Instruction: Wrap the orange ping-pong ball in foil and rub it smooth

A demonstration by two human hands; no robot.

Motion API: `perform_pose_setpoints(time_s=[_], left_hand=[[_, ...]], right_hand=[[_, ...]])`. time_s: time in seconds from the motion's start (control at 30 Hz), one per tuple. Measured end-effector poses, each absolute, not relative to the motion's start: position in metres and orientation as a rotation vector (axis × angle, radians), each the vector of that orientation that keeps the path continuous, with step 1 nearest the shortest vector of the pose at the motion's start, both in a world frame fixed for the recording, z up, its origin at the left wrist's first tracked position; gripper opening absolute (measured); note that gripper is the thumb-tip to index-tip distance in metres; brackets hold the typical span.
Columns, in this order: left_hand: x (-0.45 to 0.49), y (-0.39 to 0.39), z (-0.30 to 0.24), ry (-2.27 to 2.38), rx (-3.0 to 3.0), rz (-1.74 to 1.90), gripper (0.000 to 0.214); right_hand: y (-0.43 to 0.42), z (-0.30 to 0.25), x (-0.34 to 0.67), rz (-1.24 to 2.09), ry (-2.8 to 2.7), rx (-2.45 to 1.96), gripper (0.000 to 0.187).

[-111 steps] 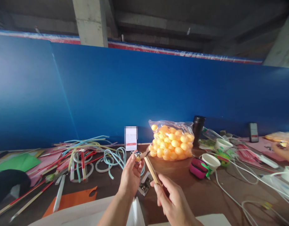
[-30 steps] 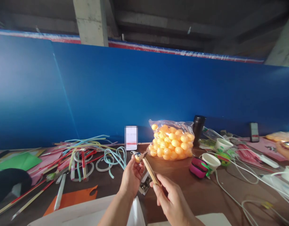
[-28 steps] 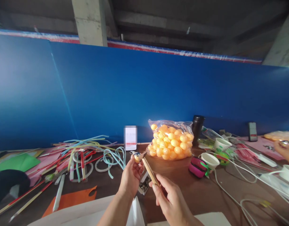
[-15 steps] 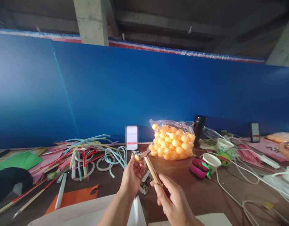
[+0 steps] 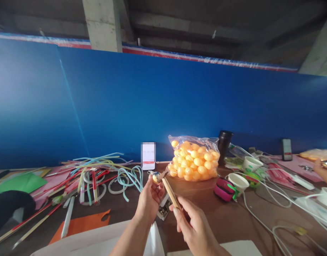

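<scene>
In the middle of the head view, my left hand (image 5: 150, 197) pinches a small shiny ball (image 5: 155, 177), silver above and yellowish below. Below it, to the right, my right hand (image 5: 191, 220) grips a wooden-handled tool (image 5: 171, 193) with its fingers closed round the lower handle. The tool's brownish head lies against or just beside the ball; which one, I cannot tell. Under the hands sits a small box of dark, shiny bits (image 5: 164, 209), partly hidden by my left hand.
Behind stand a clear bag of orange balls (image 5: 194, 161), a phone (image 5: 148, 156) and a black bottle (image 5: 224, 145). Tubes and sticks (image 5: 99, 177) lie left. Paper cups (image 5: 238, 183), a magenta pouch (image 5: 222, 189) and white cables lie right. Another person's hand (image 5: 325, 172) is far right.
Hardly anything differs. The whole view has shifted very slightly, and both hands keep their hold on the ball and the tool.
</scene>
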State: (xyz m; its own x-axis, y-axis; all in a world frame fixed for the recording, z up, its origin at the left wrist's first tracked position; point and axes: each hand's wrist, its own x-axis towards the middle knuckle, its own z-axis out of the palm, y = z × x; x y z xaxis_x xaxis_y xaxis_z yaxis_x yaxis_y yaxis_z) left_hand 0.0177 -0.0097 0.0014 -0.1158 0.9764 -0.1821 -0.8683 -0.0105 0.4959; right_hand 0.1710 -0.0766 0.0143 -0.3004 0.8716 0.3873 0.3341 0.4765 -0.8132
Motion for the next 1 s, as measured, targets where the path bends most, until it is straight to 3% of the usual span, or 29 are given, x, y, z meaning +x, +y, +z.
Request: perform_pose_setpoints(time_s=[0.77,1.0], left_hand=[[0.0169,-0.0099,0.003,0.586,0.216,1.578,0.024],[0.0175,-0.0082,0.0036,0.596,0.24,1.578,0.025]], right_hand=[[-0.077,0.0118,0.1695,0.77,-1.903,-0.954,0.038],[-0.0776,0.0155,0.1693,0.748,-1.87,-0.987,0.033]])
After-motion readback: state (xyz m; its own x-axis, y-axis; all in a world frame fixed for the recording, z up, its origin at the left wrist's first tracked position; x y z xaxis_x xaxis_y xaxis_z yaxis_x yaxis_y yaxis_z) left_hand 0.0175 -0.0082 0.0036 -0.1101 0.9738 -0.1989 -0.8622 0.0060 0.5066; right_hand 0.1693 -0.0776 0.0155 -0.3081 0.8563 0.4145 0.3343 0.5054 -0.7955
